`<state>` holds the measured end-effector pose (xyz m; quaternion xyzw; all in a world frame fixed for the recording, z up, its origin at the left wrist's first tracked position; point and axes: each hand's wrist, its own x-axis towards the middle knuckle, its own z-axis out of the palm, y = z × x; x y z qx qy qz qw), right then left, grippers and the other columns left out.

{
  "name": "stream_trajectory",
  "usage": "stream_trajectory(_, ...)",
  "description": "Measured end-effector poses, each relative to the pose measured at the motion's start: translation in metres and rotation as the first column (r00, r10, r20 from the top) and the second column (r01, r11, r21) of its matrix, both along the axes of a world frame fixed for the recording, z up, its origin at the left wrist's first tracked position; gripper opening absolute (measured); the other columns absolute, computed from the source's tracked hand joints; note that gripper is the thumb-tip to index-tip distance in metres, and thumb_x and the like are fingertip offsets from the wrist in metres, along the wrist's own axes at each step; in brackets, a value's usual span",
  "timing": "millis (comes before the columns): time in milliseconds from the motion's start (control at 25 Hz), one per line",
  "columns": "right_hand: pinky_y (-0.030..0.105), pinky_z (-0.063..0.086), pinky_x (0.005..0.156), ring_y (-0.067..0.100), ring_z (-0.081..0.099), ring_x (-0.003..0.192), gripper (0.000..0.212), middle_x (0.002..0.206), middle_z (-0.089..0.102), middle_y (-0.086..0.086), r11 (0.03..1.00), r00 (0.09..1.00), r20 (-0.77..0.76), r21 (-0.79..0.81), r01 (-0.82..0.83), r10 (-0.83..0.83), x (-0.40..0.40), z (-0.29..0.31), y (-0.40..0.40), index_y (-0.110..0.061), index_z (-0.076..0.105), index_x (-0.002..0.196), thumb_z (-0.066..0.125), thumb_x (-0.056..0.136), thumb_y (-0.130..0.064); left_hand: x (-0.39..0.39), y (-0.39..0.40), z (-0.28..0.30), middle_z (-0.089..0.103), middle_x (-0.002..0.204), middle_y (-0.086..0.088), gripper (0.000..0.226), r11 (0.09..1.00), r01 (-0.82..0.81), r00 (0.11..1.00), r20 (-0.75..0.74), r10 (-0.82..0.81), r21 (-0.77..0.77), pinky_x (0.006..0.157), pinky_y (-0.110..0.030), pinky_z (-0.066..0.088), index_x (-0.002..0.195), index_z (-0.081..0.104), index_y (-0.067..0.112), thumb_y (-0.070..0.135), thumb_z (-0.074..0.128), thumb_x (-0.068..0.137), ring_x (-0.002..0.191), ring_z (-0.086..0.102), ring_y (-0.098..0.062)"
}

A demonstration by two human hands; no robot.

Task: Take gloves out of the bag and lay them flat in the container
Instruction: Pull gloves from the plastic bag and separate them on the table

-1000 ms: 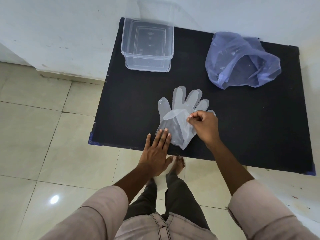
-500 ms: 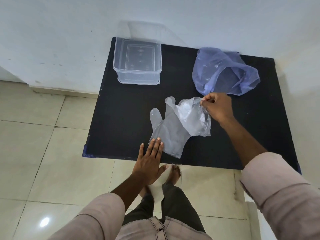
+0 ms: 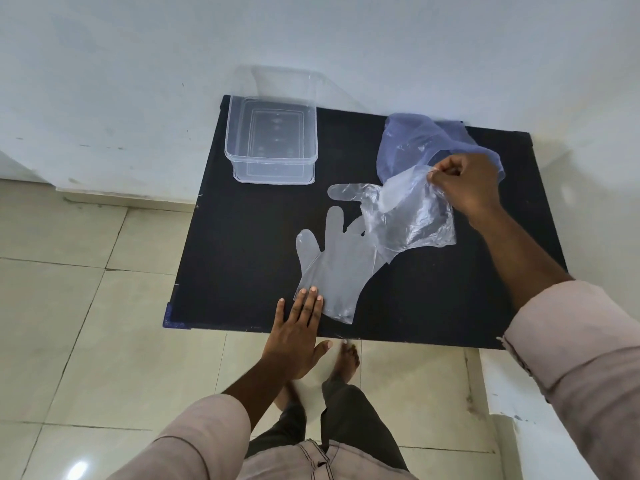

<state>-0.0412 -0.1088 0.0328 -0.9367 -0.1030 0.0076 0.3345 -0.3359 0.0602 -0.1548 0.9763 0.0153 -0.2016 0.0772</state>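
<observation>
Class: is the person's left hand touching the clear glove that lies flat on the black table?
Touching. The head view shows the left hand's fingertips pressing on the flat glove's cuff.

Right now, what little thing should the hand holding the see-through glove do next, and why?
Probably keep lifting the top clear plastic glove up and left toward the clear plastic container. The right hand pinches its cuff and it is mostly peeled off the second clear glove, which the left hand pins to the black table. The container looks empty.
</observation>
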Motion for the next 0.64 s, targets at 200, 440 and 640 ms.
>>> stream_trajectory(200,0.03,0.054,0.075,0.018,0.064,0.072,0.014,0.085,0.074,0.016,0.999,0.996,0.089,-0.026,0.025,-0.023,0.015,0.028,-0.011,-0.004,0.075,0.088,0.07,0.079,-0.012,0.001,0.0,0.002,-0.017,0.163,-0.004,0.087,1.0,0.009,1.0,-0.012,-0.009,0.004,0.115,-0.053,-0.011,0.15,-0.018,0.018,0.072,0.01,0.088,0.146,-0.021,-0.028)
stream_trajectory(440,0.038,0.055,0.085,0.02,0.063,0.074,0.018,0.089,0.074,0.02,0.999,0.986,0.168,-0.046,0.026,-0.017,0.03,0.066,-0.019,-0.003,0.075,0.089,0.069,0.077,-0.015,0.001,0.001,0.003,-0.014,0.163,-0.006,0.087,1.0,0.02,1.0,0.0,-0.02,0.004,0.116,-0.054,-0.008,0.151,-0.015,0.017,0.071,0.014,0.09,0.148,-0.016,-0.03)
stream_trajectory(640,0.032,0.051,0.082,0.009,0.057,0.062,0.018,0.089,0.074,0.019,0.998,0.979,0.205,-0.061,0.003,0.01,0.031,0.082,-0.016,-0.004,0.075,0.089,0.069,0.078,-0.016,0.0,0.0,0.003,-0.013,0.163,-0.005,0.086,1.0,0.019,1.0,0.009,-0.019,-0.002,0.116,-0.054,-0.007,0.152,-0.013,0.017,0.07,0.016,0.091,0.148,-0.016,-0.03)
